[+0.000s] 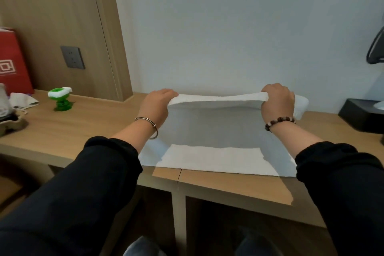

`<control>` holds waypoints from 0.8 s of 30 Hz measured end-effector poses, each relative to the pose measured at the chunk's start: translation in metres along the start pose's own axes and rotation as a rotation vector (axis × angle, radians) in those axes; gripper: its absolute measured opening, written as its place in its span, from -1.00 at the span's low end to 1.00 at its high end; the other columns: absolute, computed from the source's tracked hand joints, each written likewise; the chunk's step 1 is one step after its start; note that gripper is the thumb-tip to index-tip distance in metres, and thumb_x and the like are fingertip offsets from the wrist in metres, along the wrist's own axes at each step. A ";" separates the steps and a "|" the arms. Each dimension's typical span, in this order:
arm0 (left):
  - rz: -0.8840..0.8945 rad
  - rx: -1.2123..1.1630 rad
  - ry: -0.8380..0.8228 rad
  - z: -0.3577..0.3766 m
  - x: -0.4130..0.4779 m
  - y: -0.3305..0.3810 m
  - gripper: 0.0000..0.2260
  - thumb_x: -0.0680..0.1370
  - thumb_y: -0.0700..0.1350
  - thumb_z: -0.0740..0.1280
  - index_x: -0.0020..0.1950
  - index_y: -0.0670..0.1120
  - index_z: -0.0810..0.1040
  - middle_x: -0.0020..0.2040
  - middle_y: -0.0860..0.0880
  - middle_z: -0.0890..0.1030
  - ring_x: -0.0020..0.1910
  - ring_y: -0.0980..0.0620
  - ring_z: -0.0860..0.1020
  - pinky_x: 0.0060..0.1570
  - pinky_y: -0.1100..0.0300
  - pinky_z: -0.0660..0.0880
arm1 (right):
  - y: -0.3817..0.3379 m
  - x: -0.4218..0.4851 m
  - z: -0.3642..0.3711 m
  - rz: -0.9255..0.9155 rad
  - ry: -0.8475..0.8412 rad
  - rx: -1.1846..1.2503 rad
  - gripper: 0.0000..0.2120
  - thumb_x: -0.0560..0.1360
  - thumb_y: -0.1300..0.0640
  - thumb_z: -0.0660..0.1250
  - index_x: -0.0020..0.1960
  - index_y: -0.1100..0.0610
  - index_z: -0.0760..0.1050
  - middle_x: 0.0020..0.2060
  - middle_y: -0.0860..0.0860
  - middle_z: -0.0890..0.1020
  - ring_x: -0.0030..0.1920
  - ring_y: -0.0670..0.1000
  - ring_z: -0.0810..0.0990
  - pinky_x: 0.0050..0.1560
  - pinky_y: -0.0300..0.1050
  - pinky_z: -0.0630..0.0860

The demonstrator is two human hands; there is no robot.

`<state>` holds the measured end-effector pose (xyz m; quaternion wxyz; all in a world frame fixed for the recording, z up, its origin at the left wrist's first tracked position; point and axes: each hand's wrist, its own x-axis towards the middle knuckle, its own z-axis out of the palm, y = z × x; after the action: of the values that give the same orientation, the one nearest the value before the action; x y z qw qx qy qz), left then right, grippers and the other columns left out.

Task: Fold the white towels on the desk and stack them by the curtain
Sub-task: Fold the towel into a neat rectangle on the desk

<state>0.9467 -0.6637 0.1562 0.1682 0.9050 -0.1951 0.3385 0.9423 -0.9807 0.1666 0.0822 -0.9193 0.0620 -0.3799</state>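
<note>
- From the head view, we see a white towel (212,131) on a wooden desk (72,131) that stands against a pale wall.
- The towel's near edge lies flat on the desk, close to the front edge; its far edge is lifted off the surface and stretched between the two hands.
- We see the left hand (154,106) with its fingers curled over the towel's far-left corner, clamped on the cloth. A thin metal bangle (148,125) hangs at that wrist.
- The right hand (277,103) grips the far-right part of the same edge in a closed fist, and a bit of towel bunches out past it to the right. A bead bracelet (278,122) sits on that wrist.
- Both arms wear dark sleeves pushed back from the wrists.
- Well to the left of the towel we see a small green and white object (61,97) standing on the desk, and a red bag (12,60) against the wooden panel behind it.
- A grey socket (72,57) is set in that panel.
- At the far left edge sits a cardboard tray (10,124) with a crumpled pale cloth (22,101) just behind it.
- A black box (361,114) rests on the desk at the right edge, apart from the towel.
</note>
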 end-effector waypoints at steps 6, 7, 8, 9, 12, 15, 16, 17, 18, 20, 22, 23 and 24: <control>0.101 0.120 -0.111 -0.008 -0.057 0.005 -0.42 0.33 -0.57 0.14 0.19 -0.13 0.60 0.15 -0.13 0.62 0.13 -0.18 0.55 0.12 0.01 0.45 | 0.011 -0.056 -0.014 -0.100 -0.102 -0.127 -0.73 0.36 0.44 0.18 -0.09 0.18 0.53 -0.09 0.14 0.57 -0.02 0.19 0.50 0.12 0.07 0.29; 0.067 0.148 -0.276 -0.005 -0.067 0.002 -0.42 0.40 -0.52 0.14 0.29 -0.06 0.54 0.25 -0.07 0.56 0.25 -0.12 0.48 0.23 0.05 0.38 | 0.015 -0.066 -0.013 -0.153 -0.229 -0.197 -0.71 0.40 0.41 0.17 -0.01 0.15 0.54 -0.04 0.12 0.58 0.02 0.18 0.51 0.15 0.05 0.32; 0.030 0.183 -0.464 -0.003 -0.076 0.000 -0.44 0.47 -0.45 0.15 0.37 0.00 0.46 0.35 -0.01 0.48 0.35 -0.05 0.40 0.33 0.10 0.30 | 0.019 -0.076 -0.012 -0.193 -0.381 -0.229 -0.67 0.44 0.38 0.16 0.09 0.12 0.53 0.03 0.09 0.58 0.08 0.15 0.50 0.18 0.03 0.34; 0.010 0.206 -0.625 -0.001 -0.085 -0.001 -0.47 0.52 -0.36 0.19 0.43 0.04 0.37 0.43 0.02 0.39 0.42 0.00 0.31 0.39 0.13 0.21 | 0.022 -0.085 -0.010 -0.216 -0.534 -0.229 -0.64 0.47 0.36 0.16 0.18 0.08 0.49 0.10 0.07 0.56 0.13 0.12 0.49 0.21 0.00 0.36; -0.010 0.165 -0.781 -0.001 -0.098 -0.001 -0.50 0.56 -0.14 0.27 0.49 0.06 0.26 0.48 0.04 0.29 0.47 0.03 0.20 0.45 0.12 0.10 | 0.030 -0.105 -0.009 -0.195 -0.795 -0.153 -0.64 0.53 0.27 0.18 0.28 0.01 0.38 0.23 0.02 0.49 0.24 0.08 0.42 0.27 0.03 0.32; 0.010 0.149 -0.762 -0.002 -0.094 0.005 -0.55 0.59 0.00 0.23 0.47 0.03 0.29 0.45 0.01 0.35 0.43 0.01 0.26 0.41 0.11 0.14 | 0.025 -0.108 -0.011 -0.197 -0.859 -0.149 -0.66 0.55 0.20 0.17 0.30 -0.01 0.35 0.29 0.00 0.44 0.33 0.08 0.35 0.39 0.14 0.11; 0.026 0.148 -0.770 -0.001 -0.093 0.008 -0.54 0.59 0.05 0.22 0.48 0.02 0.28 0.44 0.01 0.35 0.42 0.01 0.27 0.40 0.12 0.16 | 0.021 -0.109 -0.011 -0.221 -0.866 -0.135 -0.65 0.55 0.19 0.16 0.31 -0.02 0.35 0.32 0.01 0.43 0.36 0.07 0.32 0.43 0.15 0.04; 0.037 0.144 -0.784 0.002 -0.091 0.011 -0.53 0.59 0.09 0.20 0.48 0.01 0.26 0.45 0.01 0.34 0.42 0.01 0.27 0.40 0.11 0.17 | 0.017 -0.110 -0.010 -0.249 -0.866 -0.112 -0.62 0.55 0.18 0.15 0.35 -0.02 0.32 0.37 0.01 0.39 0.40 0.07 0.29 0.46 0.16 -0.02; 0.036 0.138 -0.801 0.006 -0.090 0.014 -0.50 0.59 0.12 0.18 0.50 0.01 0.23 0.47 0.01 0.31 0.44 0.01 0.25 0.41 0.09 0.16 | 0.012 -0.112 -0.009 -0.277 -0.861 -0.087 -0.56 0.56 0.18 0.14 0.43 -0.02 0.25 0.43 0.01 0.32 0.44 0.06 0.23 0.47 0.15 -0.07; -0.001 0.146 -0.851 0.014 -0.089 0.018 -0.46 0.60 0.20 0.12 0.54 0.07 0.12 0.54 0.03 0.16 0.50 0.00 0.13 0.46 -0.02 0.10 | 0.004 -0.114 -0.004 -0.304 -0.861 -0.052 -0.45 0.58 0.17 0.14 0.53 -0.04 0.08 0.52 -0.03 0.15 0.51 0.01 0.08 0.48 0.12 -0.11; -0.045 0.185 -0.896 0.024 -0.087 0.021 -0.46 0.59 0.26 0.03 0.54 0.18 -0.01 0.57 0.07 -0.03 0.54 -0.01 -0.04 0.44 -0.22 0.00 | 0.000 -0.113 0.002 -0.287 -0.916 -0.048 -0.42 0.60 0.18 0.10 0.55 -0.06 0.00 0.55 -0.06 0.04 0.53 -0.02 -0.01 0.48 0.14 -0.09; -0.062 0.204 -0.896 0.030 -0.086 0.023 -0.46 0.59 0.28 -0.01 0.54 0.21 -0.05 0.57 0.08 -0.08 0.55 -0.02 -0.09 0.42 -0.28 -0.04 | 0.001 -0.111 0.005 -0.268 -0.939 -0.048 -0.42 0.60 0.18 0.08 0.55 -0.07 -0.01 0.55 -0.08 0.01 0.54 -0.03 -0.03 0.48 0.16 -0.07; -0.074 0.214 -0.886 0.036 -0.085 0.025 -0.46 0.58 0.30 -0.04 0.53 0.23 -0.07 0.57 0.09 -0.10 0.55 -0.03 -0.11 0.40 -0.31 -0.07 | 0.003 -0.109 0.008 -0.246 -0.945 -0.047 -0.42 0.60 0.19 0.06 0.55 -0.09 -0.02 0.55 -0.09 -0.01 0.54 -0.04 -0.05 0.48 0.16 -0.06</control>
<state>0.8953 -0.6810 0.0773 -0.0141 0.9812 -0.1798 -0.0691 0.8716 -0.9635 0.0856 0.0353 -0.9932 -0.0825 0.0735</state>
